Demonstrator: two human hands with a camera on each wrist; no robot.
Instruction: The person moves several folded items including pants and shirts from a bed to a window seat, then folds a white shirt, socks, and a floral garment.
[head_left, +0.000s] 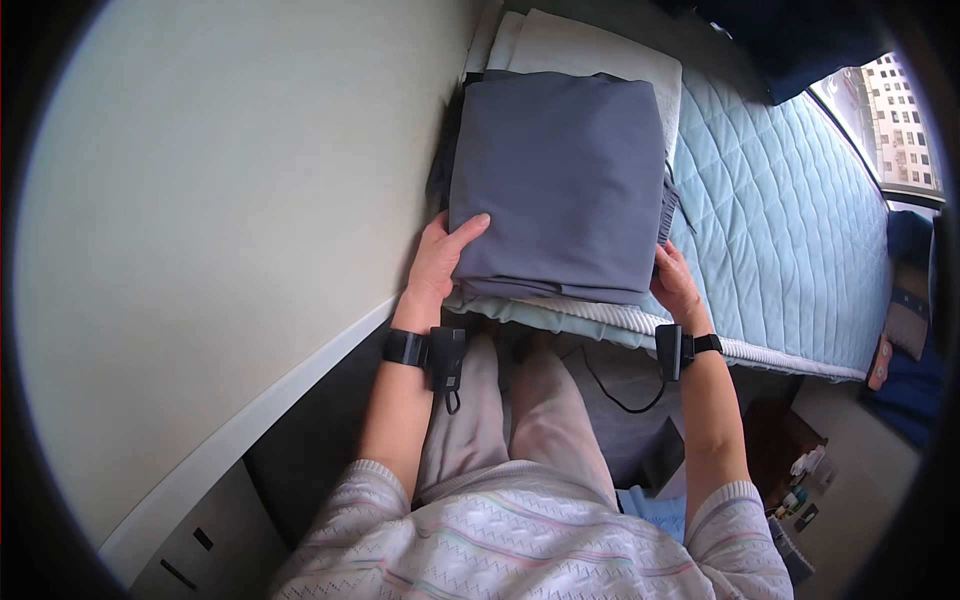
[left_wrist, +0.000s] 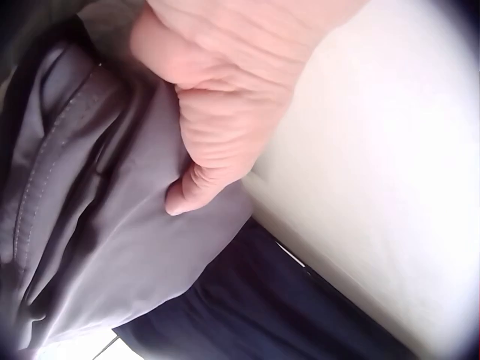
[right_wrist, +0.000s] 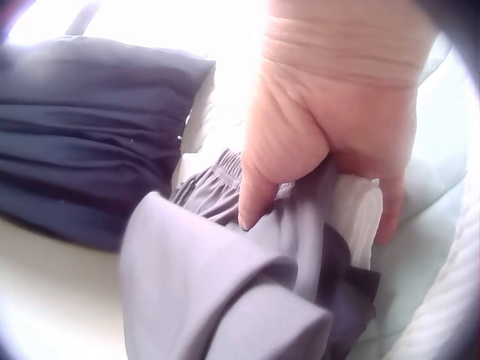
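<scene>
Folded grey trousers lie as a neat square on top of a pile at the end of the bed. Their gathered elastic waistband shows at the right side. My left hand grips the near left edge, thumb flat on top and the other fingers hidden beneath or behind. On the opposite side, my right hand holds the near right edge, its thumb against the gathered cloth by the waistband. White folded cloth sticks out beyond the far edge of the trousers.
A pale blue quilted cover spreads over the bed to the right. The pale wall rises close on the left. Dark blue fabric sits at the far right, near a window. The bed's near edge crosses before my legs.
</scene>
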